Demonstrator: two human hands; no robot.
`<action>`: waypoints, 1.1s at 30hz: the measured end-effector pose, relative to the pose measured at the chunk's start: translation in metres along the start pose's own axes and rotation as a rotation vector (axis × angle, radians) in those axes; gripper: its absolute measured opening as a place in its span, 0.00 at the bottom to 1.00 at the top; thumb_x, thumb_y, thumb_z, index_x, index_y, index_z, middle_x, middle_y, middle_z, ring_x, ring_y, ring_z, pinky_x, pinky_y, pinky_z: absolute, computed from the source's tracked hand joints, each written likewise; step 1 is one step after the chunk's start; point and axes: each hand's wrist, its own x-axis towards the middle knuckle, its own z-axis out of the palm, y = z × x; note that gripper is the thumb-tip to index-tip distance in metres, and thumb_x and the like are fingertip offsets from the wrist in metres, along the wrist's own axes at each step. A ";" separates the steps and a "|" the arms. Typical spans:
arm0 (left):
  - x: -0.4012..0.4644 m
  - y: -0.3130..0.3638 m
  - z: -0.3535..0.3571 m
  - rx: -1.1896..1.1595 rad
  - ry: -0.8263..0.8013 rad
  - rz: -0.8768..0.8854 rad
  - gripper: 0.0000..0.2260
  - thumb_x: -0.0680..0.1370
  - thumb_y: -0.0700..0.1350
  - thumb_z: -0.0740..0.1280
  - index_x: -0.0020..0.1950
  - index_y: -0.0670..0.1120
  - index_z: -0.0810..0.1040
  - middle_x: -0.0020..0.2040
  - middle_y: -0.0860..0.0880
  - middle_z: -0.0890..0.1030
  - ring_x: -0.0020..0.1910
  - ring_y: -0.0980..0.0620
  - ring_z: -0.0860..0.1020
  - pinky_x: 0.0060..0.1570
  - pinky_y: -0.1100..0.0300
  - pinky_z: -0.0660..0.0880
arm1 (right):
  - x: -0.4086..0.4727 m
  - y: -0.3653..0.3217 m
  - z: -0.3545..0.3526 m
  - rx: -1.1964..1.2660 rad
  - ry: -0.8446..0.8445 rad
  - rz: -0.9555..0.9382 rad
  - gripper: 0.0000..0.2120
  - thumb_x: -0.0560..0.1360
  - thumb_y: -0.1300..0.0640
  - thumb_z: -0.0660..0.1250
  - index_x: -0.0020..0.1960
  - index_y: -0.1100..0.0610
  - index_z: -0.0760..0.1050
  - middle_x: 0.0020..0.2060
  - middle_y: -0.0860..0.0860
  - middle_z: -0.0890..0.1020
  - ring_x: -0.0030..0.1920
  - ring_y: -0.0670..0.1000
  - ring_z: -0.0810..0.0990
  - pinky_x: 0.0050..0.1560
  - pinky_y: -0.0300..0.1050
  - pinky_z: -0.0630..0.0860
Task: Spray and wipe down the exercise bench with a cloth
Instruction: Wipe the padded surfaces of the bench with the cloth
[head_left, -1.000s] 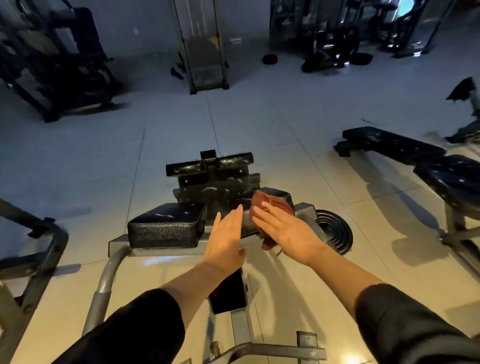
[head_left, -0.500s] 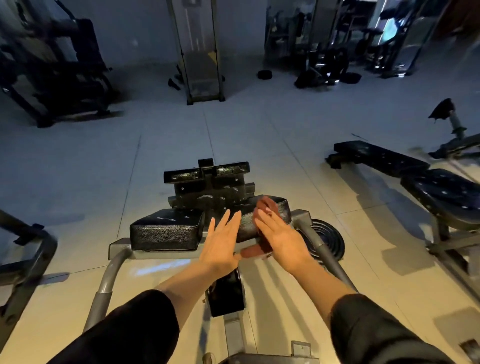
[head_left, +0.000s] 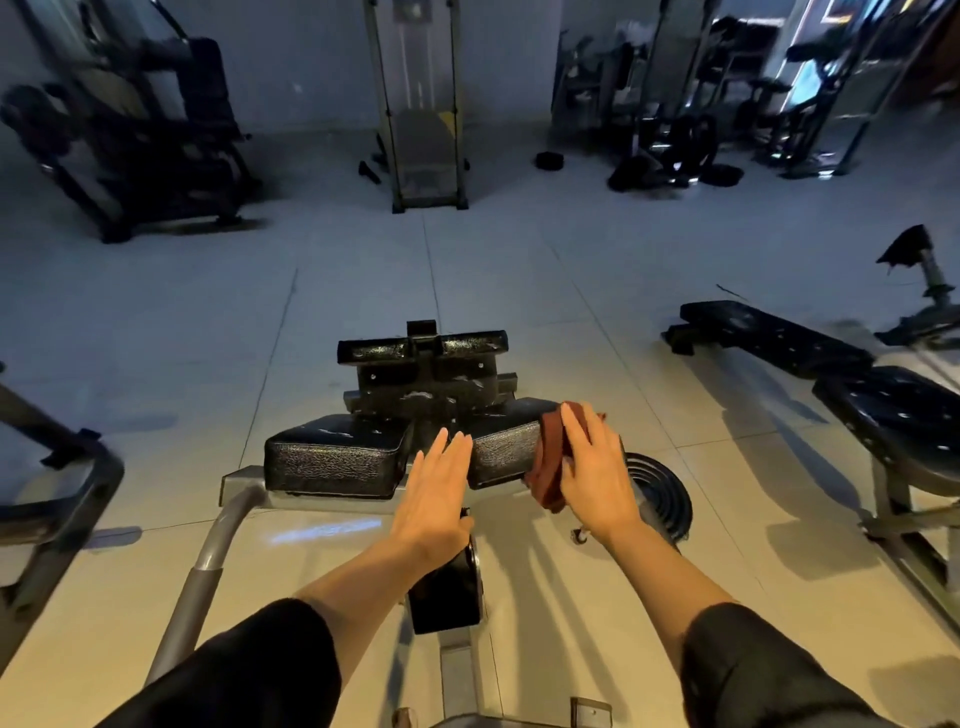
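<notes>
At frame centre, the right hand (head_left: 592, 470) presses a dark red cloth (head_left: 550, 457) flat-fingered onto the right black textured vinyl pad (head_left: 501, 449). The left hand (head_left: 434, 499), fingers straight, touches the pad's left end.

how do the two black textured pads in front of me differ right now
The left black textured pad is bare and untouched; the right black textured pad has a reddish-brown cloth draped over its right end. The right hand presses that cloth flat against the right pad, and the left hand's straight fingers reach the right pad's left end, while no hand meets the left pad. Both are black, grained, rectangular cushions on one grey metal frame.
</notes>
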 end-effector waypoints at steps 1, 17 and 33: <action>0.000 -0.003 0.000 0.019 -0.009 -0.003 0.41 0.77 0.41 0.68 0.79 0.48 0.42 0.80 0.52 0.42 0.75 0.57 0.35 0.72 0.58 0.33 | 0.001 0.004 -0.002 0.028 0.028 0.015 0.27 0.79 0.60 0.61 0.76 0.54 0.60 0.71 0.57 0.66 0.67 0.59 0.66 0.67 0.52 0.69; -0.008 -0.014 -0.001 0.061 -0.048 0.026 0.40 0.78 0.41 0.67 0.80 0.46 0.43 0.80 0.50 0.41 0.77 0.52 0.35 0.76 0.55 0.40 | 0.015 -0.025 0.000 -0.283 0.035 -0.027 0.24 0.72 0.54 0.72 0.65 0.50 0.68 0.57 0.57 0.71 0.57 0.58 0.71 0.39 0.51 0.77; -0.012 -0.013 0.005 0.054 0.001 0.086 0.38 0.77 0.40 0.68 0.79 0.42 0.47 0.80 0.47 0.46 0.78 0.49 0.39 0.76 0.56 0.39 | 0.024 -0.010 -0.004 -0.236 0.047 0.066 0.28 0.71 0.57 0.72 0.68 0.50 0.68 0.62 0.58 0.69 0.62 0.60 0.67 0.48 0.55 0.78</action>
